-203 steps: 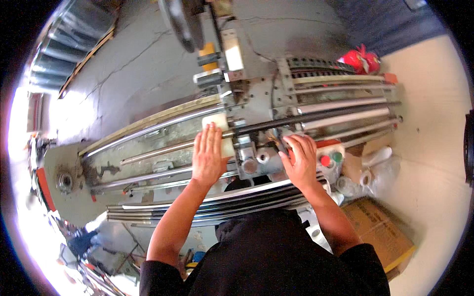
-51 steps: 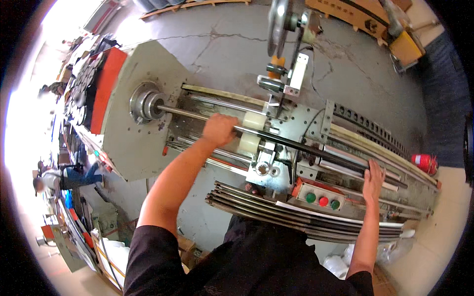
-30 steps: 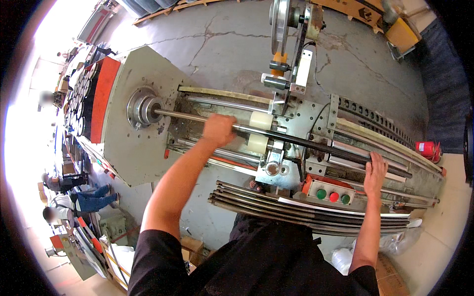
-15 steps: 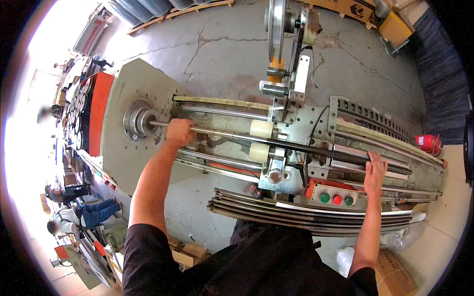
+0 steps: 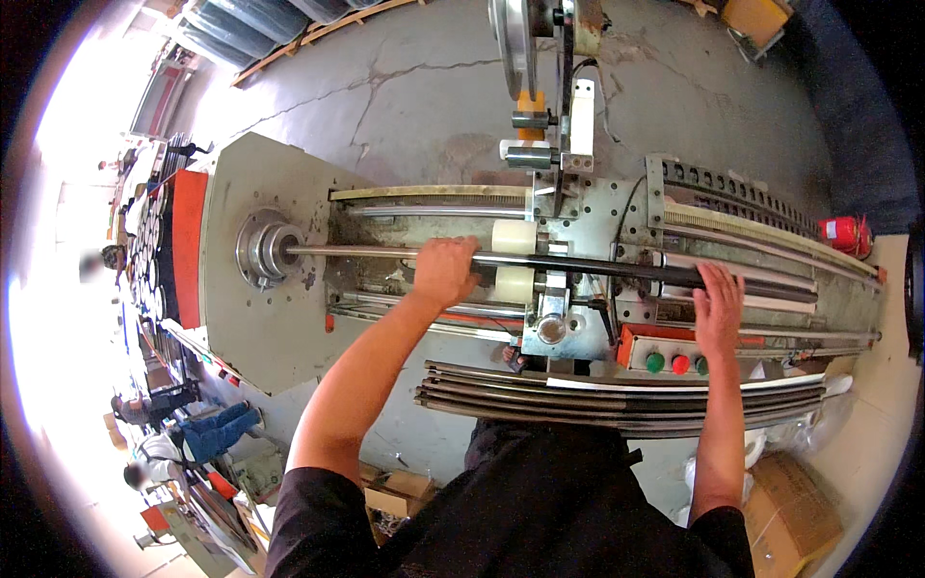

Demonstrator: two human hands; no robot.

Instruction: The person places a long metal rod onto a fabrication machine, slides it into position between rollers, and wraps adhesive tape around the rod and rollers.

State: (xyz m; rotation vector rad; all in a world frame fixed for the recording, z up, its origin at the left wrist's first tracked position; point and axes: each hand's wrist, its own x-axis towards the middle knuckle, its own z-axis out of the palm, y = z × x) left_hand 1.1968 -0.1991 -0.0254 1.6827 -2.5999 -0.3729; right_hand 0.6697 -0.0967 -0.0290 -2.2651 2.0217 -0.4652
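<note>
A long metal rod [image 5: 356,250] reaches from the round chuck [image 5: 271,249] on the left across the machine bed. Its right stretch is a thicker black tube [image 5: 607,268]; whether this is a sleeve over the rod I cannot tell. My left hand [image 5: 446,272] is closed round the rod, just left of two white rollers [image 5: 515,237]. Farther right, my right hand [image 5: 718,306] has its fingers bent over the black tube near its right end. The steel carriage plate [image 5: 588,222] lies beneath the tube, between my hands.
Several dark bars [image 5: 520,397] lie between my body and the machine. Beside them is a control box [image 5: 665,352] with green and red buttons. A metal wheel [image 5: 515,43] stands beyond the carriage. A red fire extinguisher [image 5: 846,234] is at far right, a person [image 5: 183,448] at left.
My left hand has moved right along the rod, from near the chuck to beside the white rollers. My right hand stays at the black tube. The whole view has shifted slightly.
</note>
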